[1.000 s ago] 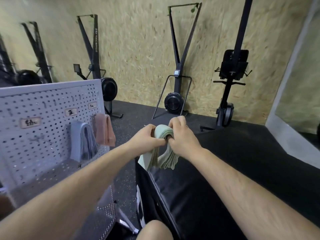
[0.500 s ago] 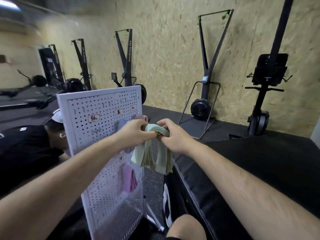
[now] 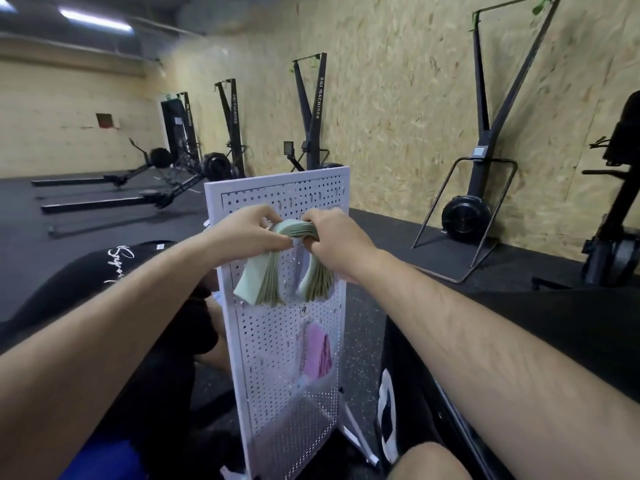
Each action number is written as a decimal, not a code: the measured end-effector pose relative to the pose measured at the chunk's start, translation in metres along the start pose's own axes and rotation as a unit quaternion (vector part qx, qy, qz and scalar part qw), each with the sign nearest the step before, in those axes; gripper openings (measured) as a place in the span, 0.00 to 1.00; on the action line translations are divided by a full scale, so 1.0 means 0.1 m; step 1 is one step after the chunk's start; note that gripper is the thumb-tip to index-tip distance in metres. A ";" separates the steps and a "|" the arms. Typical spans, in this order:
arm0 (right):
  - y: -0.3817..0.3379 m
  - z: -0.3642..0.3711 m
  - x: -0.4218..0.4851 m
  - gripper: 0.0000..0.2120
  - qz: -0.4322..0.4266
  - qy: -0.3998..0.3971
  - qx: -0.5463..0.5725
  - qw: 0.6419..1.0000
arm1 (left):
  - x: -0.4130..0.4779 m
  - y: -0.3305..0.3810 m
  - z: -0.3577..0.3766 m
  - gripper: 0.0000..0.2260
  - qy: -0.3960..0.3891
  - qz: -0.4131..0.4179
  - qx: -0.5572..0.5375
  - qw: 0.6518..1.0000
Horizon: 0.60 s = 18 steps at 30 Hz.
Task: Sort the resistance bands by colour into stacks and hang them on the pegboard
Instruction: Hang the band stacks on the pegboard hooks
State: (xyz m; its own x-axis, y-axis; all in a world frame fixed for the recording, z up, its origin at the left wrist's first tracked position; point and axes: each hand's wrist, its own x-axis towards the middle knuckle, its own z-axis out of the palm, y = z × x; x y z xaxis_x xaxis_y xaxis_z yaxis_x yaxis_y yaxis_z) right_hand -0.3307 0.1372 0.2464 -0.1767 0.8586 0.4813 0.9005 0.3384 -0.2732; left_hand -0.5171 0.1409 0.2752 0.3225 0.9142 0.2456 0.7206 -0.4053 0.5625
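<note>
A thick stack of pale green resistance bands (image 3: pixel 264 282) is folded over in an arch, its two ends hanging down. My left hand (image 3: pixel 247 230) grips the left side of the fold and my right hand (image 3: pixel 332 237) grips the right side. Both hold the stack right against the upper part of the white pegboard (image 3: pixel 287 358), which stands upright on the floor. A pink stack of bands (image 3: pixel 317 351) hangs lower on the board. My hands and the green stack hide the board's labels and its other hung bands.
A person in a black shirt (image 3: pixel 114 271) crouches left of and behind the pegboard. A black padded platform (image 3: pixel 519 341) lies at my right. Ski machines (image 3: pixel 308 112) and rowers (image 3: pixel 131 199) line the chipboard wall on black rubber flooring.
My view has swung left and closer to the pegboard. Both hands have carried the green stack leftward from above the black platform up to the front of the board.
</note>
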 end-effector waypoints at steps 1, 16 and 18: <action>-0.01 0.03 0.03 0.08 -0.003 -0.001 -0.009 1.000 | 0.02 -0.04 0.01 0.14 0.000 -0.002 0.010 1.000; 0.17 0.71 0.20 0.10 0.023 -0.044 -0.011 0.999 | 0.23 -0.63 0.52 0.18 0.046 -0.013 -0.022 0.999; 0.20 0.80 0.16 0.11 0.031 -0.057 -0.002 0.998 | 0.22 -0.70 0.63 0.17 0.062 -0.011 -0.018 0.998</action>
State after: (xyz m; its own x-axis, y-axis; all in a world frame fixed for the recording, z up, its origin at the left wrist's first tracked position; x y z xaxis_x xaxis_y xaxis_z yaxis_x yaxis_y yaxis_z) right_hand -0.3471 0.1880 0.1823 -0.1639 0.9160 0.3661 0.9130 0.2814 -0.2954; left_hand -0.5213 0.1891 0.1913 0.2270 0.9176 0.3263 0.7035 -0.3862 0.5966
